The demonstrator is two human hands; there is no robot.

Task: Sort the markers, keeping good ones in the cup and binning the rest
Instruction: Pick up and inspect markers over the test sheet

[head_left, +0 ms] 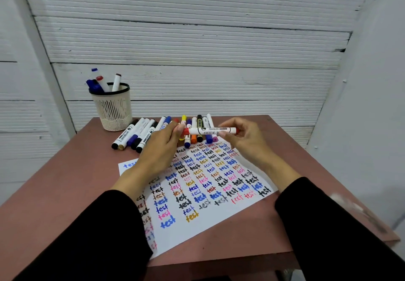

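A: At the table's centre, the left hand and right hand pinch a red marker by its ends.

B: Progress?

A: Early, I judge. The cup at ten o'clock holds a few; the loose markers at twelve await testing. No bin is visible.

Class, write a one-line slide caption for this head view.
Both hands hold a red marker above the test sheet.

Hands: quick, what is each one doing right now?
Left hand: pinching the red cap end of the marker.
Right hand: pinching the marker's other end.
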